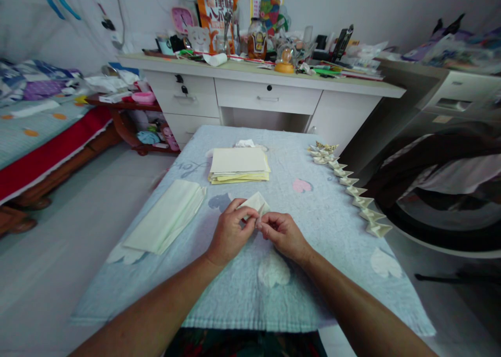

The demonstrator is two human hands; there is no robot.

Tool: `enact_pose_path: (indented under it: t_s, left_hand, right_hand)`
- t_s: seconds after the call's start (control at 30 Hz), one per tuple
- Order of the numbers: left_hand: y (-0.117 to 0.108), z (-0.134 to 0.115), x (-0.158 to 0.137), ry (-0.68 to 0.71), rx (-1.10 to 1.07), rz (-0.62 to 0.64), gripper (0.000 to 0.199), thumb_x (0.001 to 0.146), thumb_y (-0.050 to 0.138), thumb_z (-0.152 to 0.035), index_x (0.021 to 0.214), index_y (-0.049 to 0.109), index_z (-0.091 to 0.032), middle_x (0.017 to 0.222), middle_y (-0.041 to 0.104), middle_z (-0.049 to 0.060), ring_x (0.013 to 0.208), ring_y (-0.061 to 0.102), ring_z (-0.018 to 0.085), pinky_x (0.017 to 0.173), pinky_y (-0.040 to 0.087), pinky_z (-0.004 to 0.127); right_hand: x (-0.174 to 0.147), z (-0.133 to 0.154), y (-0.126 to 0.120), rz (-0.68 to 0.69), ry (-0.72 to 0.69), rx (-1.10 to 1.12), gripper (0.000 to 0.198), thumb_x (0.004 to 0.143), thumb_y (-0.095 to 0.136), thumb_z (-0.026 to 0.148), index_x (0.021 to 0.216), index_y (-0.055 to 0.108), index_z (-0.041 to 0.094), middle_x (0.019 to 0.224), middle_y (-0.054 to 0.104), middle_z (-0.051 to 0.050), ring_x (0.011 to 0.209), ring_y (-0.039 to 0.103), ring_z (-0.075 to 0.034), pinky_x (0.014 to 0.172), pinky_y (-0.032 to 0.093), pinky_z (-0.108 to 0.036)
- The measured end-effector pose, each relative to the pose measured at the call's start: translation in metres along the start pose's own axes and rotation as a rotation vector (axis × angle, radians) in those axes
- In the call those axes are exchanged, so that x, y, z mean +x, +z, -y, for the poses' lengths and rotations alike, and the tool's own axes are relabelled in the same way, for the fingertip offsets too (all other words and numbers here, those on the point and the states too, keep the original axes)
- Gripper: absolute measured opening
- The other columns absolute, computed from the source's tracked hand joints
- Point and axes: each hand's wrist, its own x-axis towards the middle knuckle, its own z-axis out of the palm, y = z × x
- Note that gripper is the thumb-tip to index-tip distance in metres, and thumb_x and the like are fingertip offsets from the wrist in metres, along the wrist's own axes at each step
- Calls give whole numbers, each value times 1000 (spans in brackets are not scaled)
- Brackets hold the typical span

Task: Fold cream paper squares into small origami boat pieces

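Note:
A small piece of cream paper (pixel 256 203), partly folded, is pinched between both hands above the middle of the cloth. My left hand (pixel 233 229) grips its near left edge between thumb and fingers. My right hand (pixel 284 231) has thumb and forefinger closed at the same lower corner, close against the left fingertips, which hide part of the folds. Beyond the hands lies a stack of cream and yellow paper sheets (pixel 238 161). To the left rests a longer stack of pale paper (pixel 164 216). A row of folded paper pieces (pixel 356 191) runs down the right side.
The table is covered by a light blue cloth (pixel 230 299). Behind it stands a white desk (pixel 250 93) crowded with a jar (pixel 257 39), bags and small items. A bed (pixel 50 122) is at the left, and a front-loading washing machine (pixel 442 164) at the right.

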Motion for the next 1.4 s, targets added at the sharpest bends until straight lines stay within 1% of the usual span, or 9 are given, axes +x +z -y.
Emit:
enact_pose_path:
  t_s: [0.13,0.3,0.53,0.7,0.93,1.03,1.1,1.23,1.4]
  left_hand:
    - [-3,0,-1,33,-3,23,19,81,55,-9,82,69,-21,95,59,3,93,59,16,82,47,27]
    - [-5,-2,-1,29,-3,41,18,83,54,-11,90,68,-20,91,61,3,90,60,17,82,47,26]
    - [-5,-3,-1,16,-8,37,24,79,56,-9,98,65,-21,94,61,2,91,60,17,83,48,27]
    - [-3,-3,0,-4,-33,15,23,77,57,-9,95,65,-21,92,62,2,90,60,17,79,49,26]
    - [0,0,0,-15,-19,-27,20,75,57,-8,90,65,-20,87,61,1,83,60,15,74,48,23]
    - [-1,0,-1,-21,4,-13,16,76,57,-9,82,67,-20,84,61,1,82,60,15,77,48,25]
    - [-2,0,-1,-13,7,-6,15,78,57,-11,79,69,-21,85,60,2,85,60,16,80,48,27]
    - [-4,-2,-2,6,8,-12,16,80,56,-13,81,70,-21,95,60,4,94,59,18,85,48,29]
    - [-5,-4,-1,21,7,-19,15,81,57,-13,85,69,-21,96,58,4,94,59,18,85,48,28]
  right_hand:
    - [0,1,-1,-2,15,24,31,86,57,40,66,55,16,58,46,4,55,40,-8,55,32,-21]
    - [0,3,-1,-21,13,52,32,84,59,43,67,55,16,58,45,4,55,38,-8,54,31,-21]
    - [-1,-1,0,-30,12,69,31,85,58,41,67,54,16,58,43,4,55,37,-8,53,30,-21]
    - [-1,1,0,-23,-1,47,29,85,58,40,69,56,16,59,44,4,56,38,-8,53,31,-21]
    - [0,2,1,10,-24,20,26,86,56,37,70,57,16,59,43,4,56,37,-9,54,30,-21]
    - [0,2,1,16,-33,18,26,87,55,38,71,57,17,61,44,4,57,38,-9,55,31,-21]
    - [0,3,1,7,-36,12,27,86,56,39,71,58,17,61,45,3,57,39,-9,56,32,-21]
    - [0,4,0,-2,-34,18,29,86,56,40,69,57,17,60,45,4,57,39,-9,56,33,-21]
    - [-1,4,-1,-20,-20,59,29,84,60,41,68,55,17,60,44,4,56,38,-9,54,32,-21]
